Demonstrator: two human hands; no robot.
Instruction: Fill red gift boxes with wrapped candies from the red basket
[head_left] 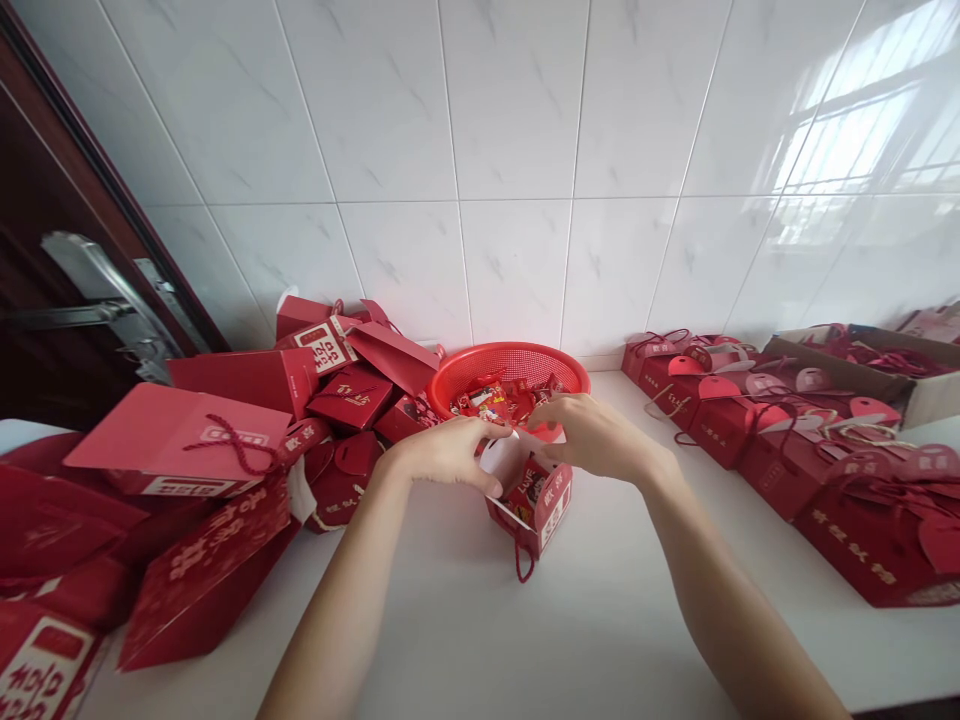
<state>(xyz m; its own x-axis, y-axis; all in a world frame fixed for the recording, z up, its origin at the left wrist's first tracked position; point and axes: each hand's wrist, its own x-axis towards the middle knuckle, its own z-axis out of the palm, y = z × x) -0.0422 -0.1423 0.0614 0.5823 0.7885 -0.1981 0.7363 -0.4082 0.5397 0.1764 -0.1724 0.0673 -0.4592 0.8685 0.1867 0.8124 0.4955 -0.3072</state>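
A small red gift box (553,510) with its top open stands on the white table, with red wrapped sweets (527,490) inside and a dark red cord hanging from its front. My left hand (454,452) grips the box's left side, thumb at the near edge. At the far right side of the box is my right hand (589,437), its fingers bent over the raised flap; the fingertips are partly hidden. Just behind, a red plastic basket (517,352) holds more wrapped sweets.
Red boxes and bags (217,430) lie in a loose pile at the left. Closed red boxes (780,465) stand in rows at the right, beside a cardboard box (930,395) of red cords. A tiled wall (517,260) rises behind; a door handle (124,300) is at the far left.
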